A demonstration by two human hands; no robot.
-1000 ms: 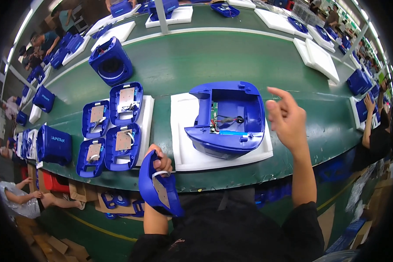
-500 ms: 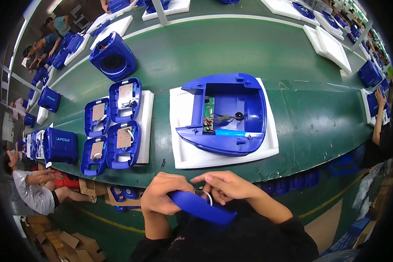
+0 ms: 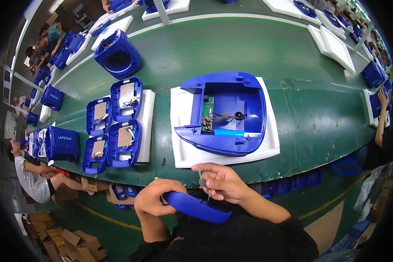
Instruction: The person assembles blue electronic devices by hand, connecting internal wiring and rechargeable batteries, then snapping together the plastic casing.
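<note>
Close to my body, my left hand point(image 3: 155, 198) grips one end of a curved blue plastic cover point(image 3: 197, 208), held edge-on so its inner side is hidden. My right hand point(image 3: 225, 185) pinches a thin grey cable point(image 3: 200, 175) that runs down toward the cover; a small dark piece shows at the fingers. Beyond my hands, a large blue housing point(image 3: 249, 146) lies open side up on a white foam pad point(image 3: 183, 161). Inside it are a green circuit board point(image 3: 208, 114), a blue cylinder point(image 3: 229, 132) and a round black part point(image 3: 239, 115) with wires.
Several blue covers with tan plates point(image 3: 125, 137) lie on another foam pad point(image 3: 147, 113) at left. A blue speaker-like box point(image 3: 118, 56) stands behind them, another blue box point(image 3: 62, 143) at far left. At far right a co-worker's hand point(image 3: 383, 99) touches a blue part.
My right hand has drawn back slightly from the cover and lifted the cable, now stretched upright between fingers and cover. My left hand and the cover have shifted slightly left.
</note>
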